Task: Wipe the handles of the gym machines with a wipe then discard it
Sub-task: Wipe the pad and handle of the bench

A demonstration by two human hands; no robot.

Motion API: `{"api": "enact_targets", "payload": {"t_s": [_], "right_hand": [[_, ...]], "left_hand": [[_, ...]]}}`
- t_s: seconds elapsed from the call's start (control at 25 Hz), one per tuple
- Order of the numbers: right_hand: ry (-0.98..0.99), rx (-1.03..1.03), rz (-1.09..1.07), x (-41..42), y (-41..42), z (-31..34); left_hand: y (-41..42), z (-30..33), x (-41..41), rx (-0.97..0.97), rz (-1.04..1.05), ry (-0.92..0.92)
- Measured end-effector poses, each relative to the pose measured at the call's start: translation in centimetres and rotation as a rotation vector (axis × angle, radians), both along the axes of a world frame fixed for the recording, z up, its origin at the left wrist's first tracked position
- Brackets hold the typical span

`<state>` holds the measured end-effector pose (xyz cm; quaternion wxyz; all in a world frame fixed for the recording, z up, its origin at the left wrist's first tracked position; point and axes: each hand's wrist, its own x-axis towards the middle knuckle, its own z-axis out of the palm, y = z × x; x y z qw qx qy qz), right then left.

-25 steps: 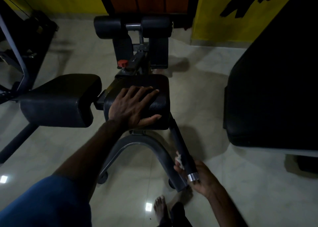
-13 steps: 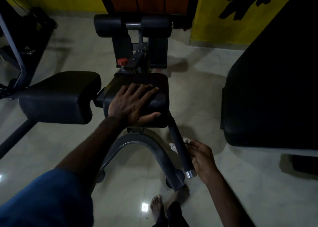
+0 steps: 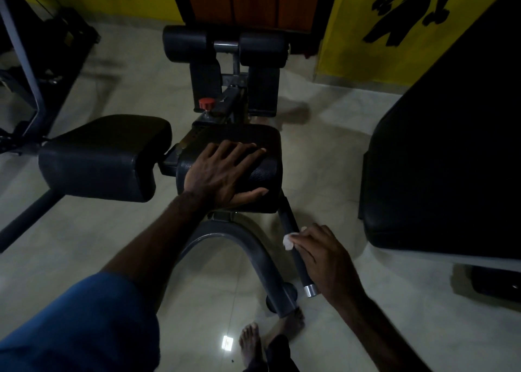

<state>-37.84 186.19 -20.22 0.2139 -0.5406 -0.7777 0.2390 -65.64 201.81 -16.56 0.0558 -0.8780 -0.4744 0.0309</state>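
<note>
The right hand has its fingers curled over the black handle, pressing a small white wipe against it, partway along from the silver end cap. That wipe looks limp, thin and easily bunched; best kept wrapped around the stiff, smooth bar. Above the handle, the left hand lies with fingers spread flat on the padded seat.
</note>
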Motion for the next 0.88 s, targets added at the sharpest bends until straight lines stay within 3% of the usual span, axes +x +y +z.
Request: {"api": "enact_targets", "payload": {"t_s": [0.2,0.36,0.6,0.76,0.88], "right_hand": [[-0.277,-0.004,0.292,0.7,-0.4,2.0],[-0.299,-0.037,0.247,-0.6,1.9,2.0],[-0.29,-0.162,0.202,0.4,-4.8,4.5],[-0.227,-0.061,0.067,-1.1,-1.2,2.9],[-0.17,-0.045,-0.018,-0.4,-3.5,3.0]], "left_hand": [[-0.1,-0.1,0.0,0.013,-0.003,0.008],[-0.3,0.0,0.0,0.038,-0.01,0.003],[-0.1,0.0,0.0,0.022,0.001,0.012],[-0.1,0.1,0.0,0.006,-0.004,0.0],[0.0,0.1,0.0,-0.014,-0.004,-0.01]]}}
